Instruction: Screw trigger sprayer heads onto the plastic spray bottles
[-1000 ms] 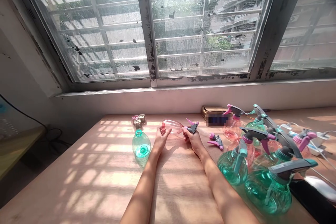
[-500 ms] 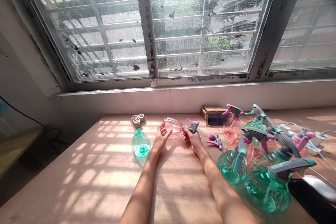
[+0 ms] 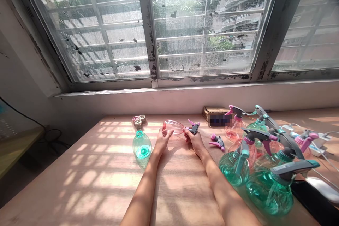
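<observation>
A clear pink spray bottle lies on its side far out on the wooden table. My left hand curls its fingers around the bottle's body. The bottle's pink and grey trigger head is gripped by my right hand. A green bottle without a head stands just left of my left hand. A loose pink trigger head lies to the right of my right hand.
Several green and pink spray bottles crowd the table's right side. A brown box sits by the wall, small square blocks lie at the back left, and white cables with a power strip are at the far right.
Both hands have stayed on the pink bottle and its head; the bottle has shifted only slightly.
</observation>
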Motion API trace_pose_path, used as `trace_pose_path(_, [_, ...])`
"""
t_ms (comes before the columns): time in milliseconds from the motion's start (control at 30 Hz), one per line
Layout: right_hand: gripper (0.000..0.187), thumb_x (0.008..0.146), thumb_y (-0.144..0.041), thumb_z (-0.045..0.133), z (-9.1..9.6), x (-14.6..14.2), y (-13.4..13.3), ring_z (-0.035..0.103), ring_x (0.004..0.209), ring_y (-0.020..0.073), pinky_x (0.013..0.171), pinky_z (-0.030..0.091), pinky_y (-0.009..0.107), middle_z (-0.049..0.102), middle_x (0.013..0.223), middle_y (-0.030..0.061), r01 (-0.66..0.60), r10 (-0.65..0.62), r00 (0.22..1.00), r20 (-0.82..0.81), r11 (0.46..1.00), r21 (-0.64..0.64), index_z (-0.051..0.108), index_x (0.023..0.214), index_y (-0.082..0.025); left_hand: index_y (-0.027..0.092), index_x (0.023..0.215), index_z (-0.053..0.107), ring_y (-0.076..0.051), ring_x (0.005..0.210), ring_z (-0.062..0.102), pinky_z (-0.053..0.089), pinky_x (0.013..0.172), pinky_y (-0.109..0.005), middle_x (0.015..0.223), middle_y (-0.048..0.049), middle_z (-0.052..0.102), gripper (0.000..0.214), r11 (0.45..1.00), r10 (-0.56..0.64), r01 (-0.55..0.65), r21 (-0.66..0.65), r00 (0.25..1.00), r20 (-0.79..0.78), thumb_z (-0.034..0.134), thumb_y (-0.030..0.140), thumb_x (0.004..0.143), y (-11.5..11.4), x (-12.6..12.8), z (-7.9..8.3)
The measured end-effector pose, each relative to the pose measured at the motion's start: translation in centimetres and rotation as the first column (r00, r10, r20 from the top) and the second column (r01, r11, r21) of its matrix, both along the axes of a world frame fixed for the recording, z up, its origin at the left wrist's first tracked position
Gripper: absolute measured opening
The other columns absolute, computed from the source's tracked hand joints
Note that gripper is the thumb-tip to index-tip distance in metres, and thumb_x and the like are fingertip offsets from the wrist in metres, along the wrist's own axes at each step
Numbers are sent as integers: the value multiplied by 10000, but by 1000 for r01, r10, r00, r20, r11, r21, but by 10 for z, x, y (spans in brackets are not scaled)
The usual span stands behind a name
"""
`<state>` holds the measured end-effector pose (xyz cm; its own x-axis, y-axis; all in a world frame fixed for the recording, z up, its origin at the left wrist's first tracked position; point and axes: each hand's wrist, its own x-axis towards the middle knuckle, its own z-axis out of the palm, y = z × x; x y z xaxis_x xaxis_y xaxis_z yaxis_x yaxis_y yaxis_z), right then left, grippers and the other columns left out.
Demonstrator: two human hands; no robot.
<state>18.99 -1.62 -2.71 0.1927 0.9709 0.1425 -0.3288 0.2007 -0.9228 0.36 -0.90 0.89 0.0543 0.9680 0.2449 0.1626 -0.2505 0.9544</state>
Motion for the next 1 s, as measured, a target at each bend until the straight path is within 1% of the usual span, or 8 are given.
trace_pose_path(267, [194,1019,-348,694,-4,1,4,655,627,118,547,572,251,709,889,-8,25,-25,1000,-14,1000,-10,692,1067,-160,216,1384,606,-314,1314,606,512,1093,-572,1491,-119,585,442,999,-28,27,20,999,17,708,336,972,4,0,-5])
trace_pose_path(433, [195,1018,-347,695,-5,1,4,662,639,122,560,578,257,712,898,-5,30,-30,1000,-9,999,-15,693,1068,-159,219,1374,613,-302,1286,622,521,1084,-561,1474,-117,597,425,999,-37,37,31,999,7,704,334,975,4,0,-7])
trace_pose_path(700, [190,1019,-346,694,-7,2,6,652,626,115,542,568,246,707,891,-8,37,-36,999,23,999,-28,692,1059,-161,219,1377,609,-307,1296,614,511,1092,-569,1483,-117,589,435,999,-31,32,30,999,-16,711,333,970,5,1,-7])
trace_pose_path(1000, [199,1019,-344,693,-16,5,12,676,679,131,584,590,267,718,951,9,36,-35,999,35,999,-40,690,1101,-163,207,1382,603,-306,1276,628,520,1079,-569,1455,-116,608,447,998,-49,50,42,999,-18,713,337,968,1,3,-3])
